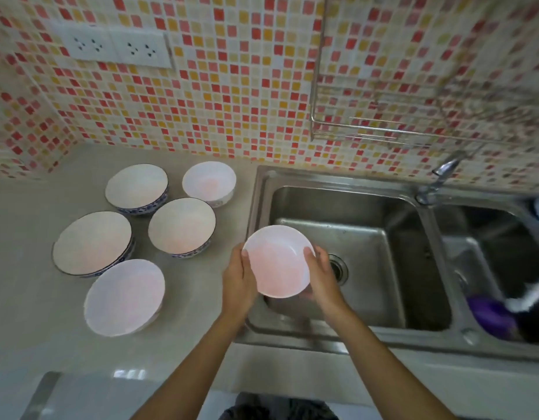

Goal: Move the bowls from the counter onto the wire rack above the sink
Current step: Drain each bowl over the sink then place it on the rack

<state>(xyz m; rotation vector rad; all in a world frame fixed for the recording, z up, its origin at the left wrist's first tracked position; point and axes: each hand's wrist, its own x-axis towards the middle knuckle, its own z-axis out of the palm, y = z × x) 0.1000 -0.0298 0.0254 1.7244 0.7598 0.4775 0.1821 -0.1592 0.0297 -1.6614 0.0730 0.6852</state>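
A small white bowl (277, 262) is held in the air over the left edge of the sink. My left hand (238, 280) grips its left rim and my right hand (321, 278) grips its right rim. Several more white bowls stand on the counter (29, 313) to the left, some with blue patterned outsides: one at the back left (136, 187), a smaller one at the back (209, 181), one in the middle (182, 225), a wide one at the left (92, 242) and one nearest me (125, 297). The wire rack (392, 133) hangs on the tiled wall above the sink.
A steel double sink (262, 195) lies to the right of the counter, with a faucet (444, 172) at the back. A purple item (491, 316) and a white object (532, 294) lie in the right basin. Wall sockets (113, 47) sit upper left.
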